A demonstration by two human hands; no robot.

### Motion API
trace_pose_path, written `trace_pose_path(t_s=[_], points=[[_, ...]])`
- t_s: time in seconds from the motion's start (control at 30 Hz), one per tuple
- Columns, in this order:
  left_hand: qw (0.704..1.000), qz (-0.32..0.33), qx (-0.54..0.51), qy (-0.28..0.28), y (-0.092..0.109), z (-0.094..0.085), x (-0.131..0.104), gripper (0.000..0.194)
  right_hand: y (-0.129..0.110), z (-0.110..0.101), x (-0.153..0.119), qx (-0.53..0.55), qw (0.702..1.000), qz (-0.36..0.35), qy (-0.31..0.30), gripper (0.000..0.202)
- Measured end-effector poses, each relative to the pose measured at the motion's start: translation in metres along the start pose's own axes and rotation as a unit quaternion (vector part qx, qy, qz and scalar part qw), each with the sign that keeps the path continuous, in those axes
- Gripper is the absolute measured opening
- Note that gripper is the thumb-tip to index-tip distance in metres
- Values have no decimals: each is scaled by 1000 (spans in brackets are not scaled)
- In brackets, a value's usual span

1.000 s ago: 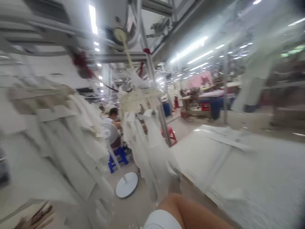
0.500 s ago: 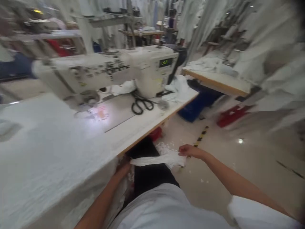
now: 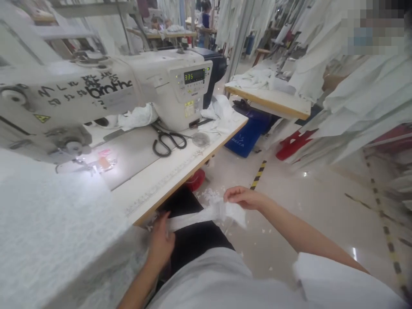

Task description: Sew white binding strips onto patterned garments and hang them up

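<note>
A narrow white fabric strip point(image 3: 193, 219) stretches across my lap, just below the table's front edge. My left hand point(image 3: 162, 240) is closed on its left end, close under the table edge. Pinched in my right hand point(image 3: 241, 197) is the other end, with a loose flap of cloth hanging from the fingers. White lace-like fabric point(image 3: 64, 223) covers the left of the table and drapes over its front. Behind it stands a white sewing machine point(image 3: 154, 81), its needle area lit. Black-handled scissors point(image 3: 169, 141) lie on the machine bed.
A small round dish point(image 3: 201, 139) and bunched white cloth point(image 3: 222, 113) sit right of the scissors. To the right stands another table point(image 3: 273, 101) with white cloth, above a blue bin point(image 3: 241, 139). White garments point(image 3: 363, 94) hang at right. Scraps litter the floor point(image 3: 283, 231).
The view has swung right and closer to the machine. Both hands keep hold of the strip; my left hand shows more fully from under the table edge. The machine's display reads differently.
</note>
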State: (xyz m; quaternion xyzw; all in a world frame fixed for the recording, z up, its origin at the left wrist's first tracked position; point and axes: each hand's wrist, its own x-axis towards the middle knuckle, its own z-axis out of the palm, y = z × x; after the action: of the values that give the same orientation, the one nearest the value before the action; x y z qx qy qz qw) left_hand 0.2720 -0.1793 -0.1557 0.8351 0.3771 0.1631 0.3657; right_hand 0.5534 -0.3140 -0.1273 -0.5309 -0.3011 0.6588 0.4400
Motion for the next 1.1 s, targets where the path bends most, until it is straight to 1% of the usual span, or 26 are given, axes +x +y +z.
trace_pose_path(t_s=[0.03, 0.1, 0.13, 0.17, 0.2, 0.23, 0.27, 0.33, 0.37, 0.4, 0.43, 0.47, 0.5, 0.53, 0.57, 0.6, 0.63, 0.67, 0.7, 0.73, 0.8, 0.87, 0.93, 1.0, 1.03, 1.1], points=[[999, 41, -11, -1, 8, -4, -5, 57, -9, 13, 3, 11, 999, -1, -34, 41], [988, 147, -37, -3, 29, -13, -14, 74, -28, 41, 11, 40, 992, -6, -120, 44], [981, 187, -43, -3, 41, -20, -17, 77, -37, 55, 15, 57, 985, -12, -163, 44], [978, 205, -41, 5, 52, -28, -20, 75, -46, 69, 21, 70, 977, -21, -198, 43], [977, 206, -41, 19, 62, -37, -22, 70, -54, 83, 26, 73, 972, -33, -221, 39], [980, 193, -44, 35, 69, -47, -23, 63, -61, 97, 31, 61, 970, -48, -230, 35], [982, 172, -54, 54, 74, -59, -26, 56, -68, 110, 36, 32, 971, -68, -225, 30], [985, 120, -97, 83, 80, -83, -32, 45, -77, 136, 44, -78, 969, -133, -192, 25], [984, 97, -124, 87, 82, -96, -37, 39, -80, 149, 47, -145, 958, -181, -169, 23], [982, 78, -148, 88, 82, -108, -41, 33, -80, 162, 49, -200, 940, -234, -150, 20], [980, 58, -166, 90, 82, -121, -44, 27, -78, 174, 51, -238, 919, -279, -145, 17], [979, 36, -176, 96, 80, -133, -46, 21, -74, 186, 52, -252, 905, -307, -155, 13], [978, 9, -179, 111, 77, -145, -44, 15, -68, 197, 52, -245, 902, -308, -176, 8], [974, -20, -177, 140, 72, -157, -40, 10, -60, 206, 52, -222, 911, -285, -201, 5], [967, -49, -174, 178, 65, -168, -33, 9, -50, 214, 52, -194, 923, -244, -224, 4], [958, -75, -171, 216, 56, -178, -22, 12, -39, 220, 53, -166, 937, -200, -233, 5], [949, -89, -172, 248, 46, -187, -10, 16, -27, 225, 54, -138, 950, -161, -229, 6], [945, -93, -173, 260, 35, -195, 4, 20, -15, 229, 55, -114, 961, -136, -214, 7], [949, -88, -163, 254, 24, -202, 19, 24, -4, 231, 58, -96, 969, -123, -193, 8], [960, -84, -135, 232, 14, -207, 33, 27, 6, 232, 61, -85, 976, -117, -165, 10], [979, -80, -52, 181, -5, -214, 59, 29, 20, 231, 72, -104, 982, -131, -85, 20], [984, -80, 21, 156, -18, -217, 79, 27, 26, 228, 87, -166, 969, -186, -5, 29], [984, -71, 54, 155, -28, -218, 93, 23, 26, 224, 103, -234, 935, -264, 44, 31], [984, -55, 84, 147, -35, -217, 102, 17, 24, 222, 116, -276, 908, -312, 41, 28], [984, -47, 96, 142, -38, -217, 104, 15, 23, 221, 121, -286, 903, -320, 26, 26], [984, -35, 117, 133, -41, -215, 104, 13, 26, 221, 123, -296, 902, -313, -13, 22]])
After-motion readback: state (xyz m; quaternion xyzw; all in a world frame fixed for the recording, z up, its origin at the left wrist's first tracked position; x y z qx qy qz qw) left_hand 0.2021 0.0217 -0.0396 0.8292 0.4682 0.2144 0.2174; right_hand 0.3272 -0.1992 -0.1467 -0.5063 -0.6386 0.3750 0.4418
